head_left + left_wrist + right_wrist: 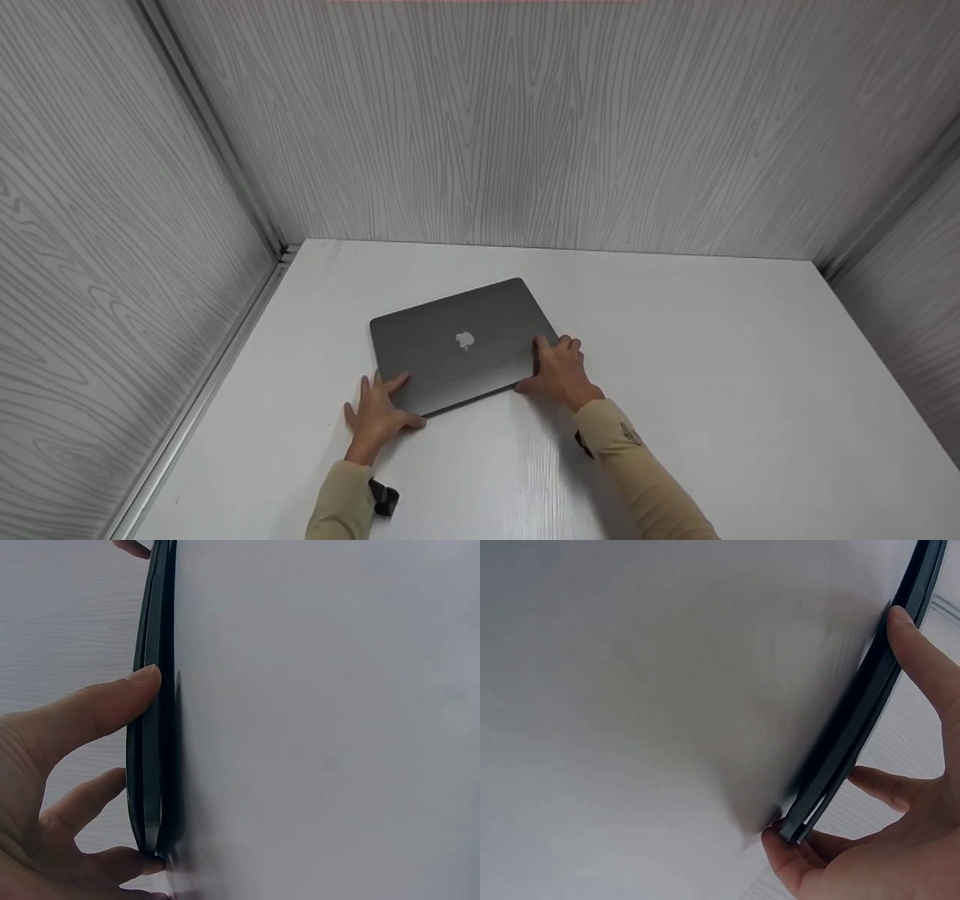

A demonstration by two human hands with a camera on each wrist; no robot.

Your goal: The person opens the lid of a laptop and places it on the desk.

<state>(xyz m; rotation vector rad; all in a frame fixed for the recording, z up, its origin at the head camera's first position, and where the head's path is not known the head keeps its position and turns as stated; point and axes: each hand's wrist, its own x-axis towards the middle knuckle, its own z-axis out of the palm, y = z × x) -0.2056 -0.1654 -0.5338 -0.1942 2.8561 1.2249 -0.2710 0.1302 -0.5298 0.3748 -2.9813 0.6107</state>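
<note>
Between our two hands, in the head view, lies a dark grey laptop (439,360), lid down and set at a slant, a pale apple emblem (465,340) facing up beyond the grip and midway between both holds. Our left hand (375,412) grips its near left corner, thumb at the near edge, one finger laid over the lid and the rest spread along and outside the left side. Our right hand (559,373) grips the near right corner in like manner, thumb at the near edge, one finger on the lid and the others at the right side. Around and beneath these holds we see a white table (712,360), and behind our wrists come tan sleeves (637,465), with a black device (385,498) just beside the left one. From the left wrist, we see our thumb pressed on the laptop's narrow front edge; below it one finger reaches the lid side and others bend about the corner. From the right wrist, our thumb meets that edge above the corner, a finger touches the lid, and other fingertips curl round the corner's end, where a thin bright slit shows just beside them.
</note>
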